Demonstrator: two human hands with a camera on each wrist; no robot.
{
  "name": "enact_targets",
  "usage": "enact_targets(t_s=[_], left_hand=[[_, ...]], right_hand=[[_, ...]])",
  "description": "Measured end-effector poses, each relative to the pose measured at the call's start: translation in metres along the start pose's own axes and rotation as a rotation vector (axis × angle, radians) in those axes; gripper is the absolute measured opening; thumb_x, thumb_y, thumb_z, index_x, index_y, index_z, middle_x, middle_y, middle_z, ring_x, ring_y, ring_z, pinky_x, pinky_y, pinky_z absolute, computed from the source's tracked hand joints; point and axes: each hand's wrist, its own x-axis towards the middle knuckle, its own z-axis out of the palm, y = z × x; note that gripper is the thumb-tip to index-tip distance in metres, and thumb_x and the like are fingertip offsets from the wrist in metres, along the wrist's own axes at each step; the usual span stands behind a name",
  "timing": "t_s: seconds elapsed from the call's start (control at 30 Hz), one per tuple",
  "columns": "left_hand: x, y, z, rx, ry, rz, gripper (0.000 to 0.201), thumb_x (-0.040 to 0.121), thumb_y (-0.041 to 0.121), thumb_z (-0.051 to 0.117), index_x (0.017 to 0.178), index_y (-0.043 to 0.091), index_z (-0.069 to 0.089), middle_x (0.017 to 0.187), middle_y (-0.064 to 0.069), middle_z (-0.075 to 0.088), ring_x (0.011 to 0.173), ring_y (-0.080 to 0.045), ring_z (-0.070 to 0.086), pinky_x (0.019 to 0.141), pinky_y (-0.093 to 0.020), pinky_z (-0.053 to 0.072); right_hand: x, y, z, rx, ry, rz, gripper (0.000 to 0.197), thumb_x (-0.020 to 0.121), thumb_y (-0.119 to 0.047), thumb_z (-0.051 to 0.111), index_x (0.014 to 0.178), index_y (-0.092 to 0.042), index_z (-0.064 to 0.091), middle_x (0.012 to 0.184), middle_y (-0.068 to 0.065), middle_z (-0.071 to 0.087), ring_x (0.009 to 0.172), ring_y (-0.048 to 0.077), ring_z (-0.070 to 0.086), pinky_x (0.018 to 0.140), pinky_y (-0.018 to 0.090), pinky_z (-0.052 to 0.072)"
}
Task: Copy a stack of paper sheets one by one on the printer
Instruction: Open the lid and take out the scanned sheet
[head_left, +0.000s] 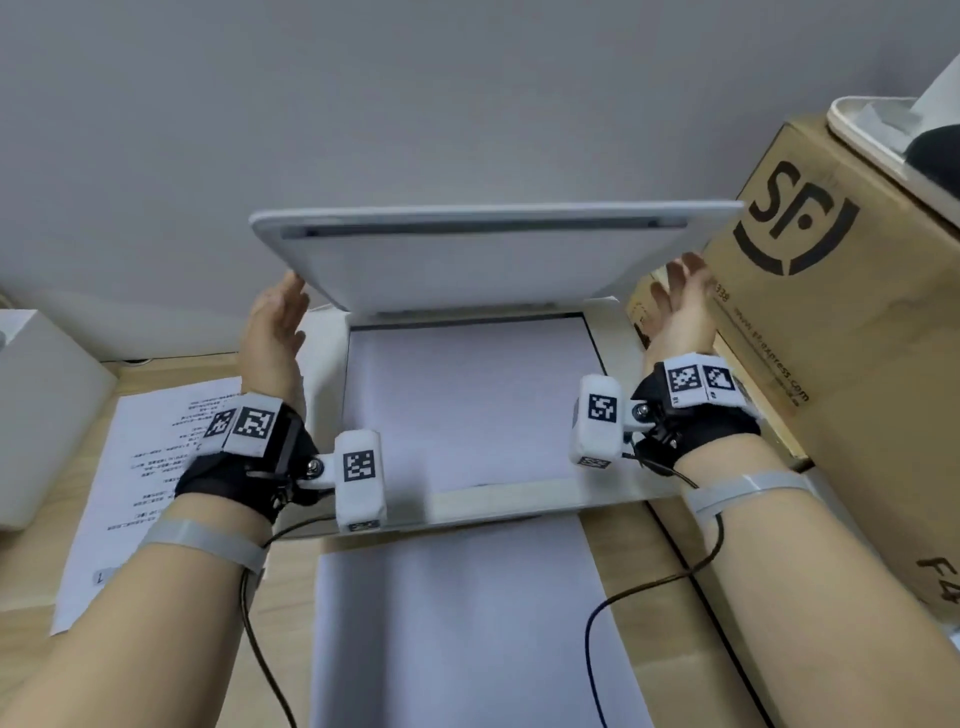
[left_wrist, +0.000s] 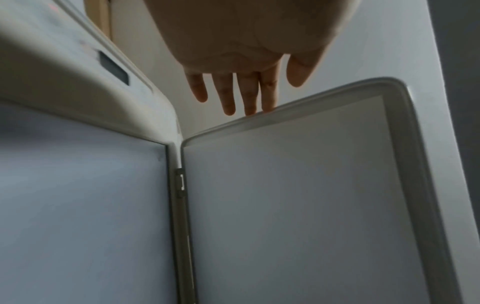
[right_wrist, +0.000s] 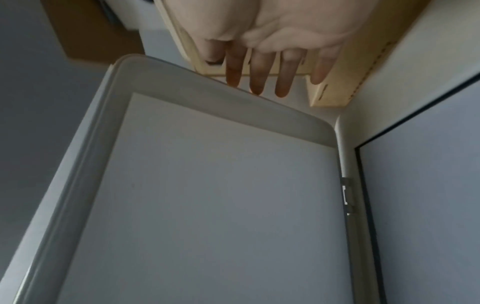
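Note:
The white printer (head_left: 602, 499) sits mid-table with its scanner lid (head_left: 467, 260) raised at a slant. A blank-looking white sheet (head_left: 462, 400) lies on the scan bed. My left hand (head_left: 275, 322) is flat, fingers straight, their tips touching the lid's left edge (left_wrist: 259, 115). My right hand (head_left: 680, 301) is flat too, its fingertips (right_wrist: 257, 86) at the lid's right edge. A printed sheet (head_left: 150, 467) lies on the table left of the printer. Another white sheet (head_left: 457, 623) lies in front of the printer.
A large brown cardboard box (head_left: 852, 332) stands tight against the printer's right side, with a white tray (head_left: 883, 140) on top. A white box (head_left: 36, 410) sits at the far left. A grey wall is behind. Cables trail from both wrists.

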Motion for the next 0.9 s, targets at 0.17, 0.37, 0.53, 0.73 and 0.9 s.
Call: enact_targets(t_s=[0.17,0.37,0.53,0.73,0.9], left_hand=[[0.040,0.005,0.015,0.032,-0.121,0.142,0.062,0.081,-0.011,0.034,0.141,0.004,0.040,0.147,-0.003,0.042,0.137,-0.009,0.036,0.097,-0.009,0.037],[0.064,0.012,0.037,0.152,-0.213,0.164,0.084,0.057,-0.007,0.039,0.140,0.002,0.040,0.134,-0.001,0.053,0.119,-0.010,0.050,0.072,-0.005,0.042],[0.077,0.016,0.043,0.247,-0.230,0.137,0.091,0.051,0.001,0.038,0.142,-0.005,0.032,0.102,-0.002,0.052,0.087,-0.008,0.048,0.055,-0.007,0.038],[0.078,0.025,0.038,0.293,-0.260,0.065,0.092,0.056,0.003,0.045,0.147,0.006,0.031,0.139,-0.013,0.050,0.109,-0.014,0.051,0.069,-0.009,0.046],[0.062,0.029,0.031,0.413,-0.186,-0.022,0.081,0.076,0.001,0.054,0.150,0.016,0.026,0.145,0.004,0.043,0.132,-0.017,0.038,0.108,-0.027,0.034]], right_hand=[[0.035,0.002,0.027,-0.206,-0.075,-0.017,0.049,0.101,-0.044,0.024,0.147,-0.025,0.026,0.153,-0.003,0.028,0.140,0.016,0.028,0.116,0.041,0.021],[0.059,0.007,0.043,-0.306,-0.121,-0.031,0.051,0.101,-0.047,0.023,0.147,-0.024,0.028,0.153,-0.006,0.030,0.140,0.012,0.028,0.117,0.039,0.018],[0.068,0.010,0.051,-0.298,-0.131,-0.025,0.051,0.102,-0.040,0.029,0.148,-0.018,0.024,0.154,-0.003,0.026,0.142,0.013,0.024,0.116,0.031,0.018],[0.067,0.008,0.050,-0.356,-0.210,-0.030,0.058,0.100,-0.024,0.043,0.150,-0.013,0.016,0.159,0.000,0.010,0.145,0.013,0.013,0.115,0.026,0.013],[0.038,-0.001,0.030,-0.393,-0.213,0.022,0.067,0.092,-0.022,0.056,0.149,-0.019,0.021,0.158,0.000,0.013,0.144,0.021,0.016,0.117,0.037,0.018]])
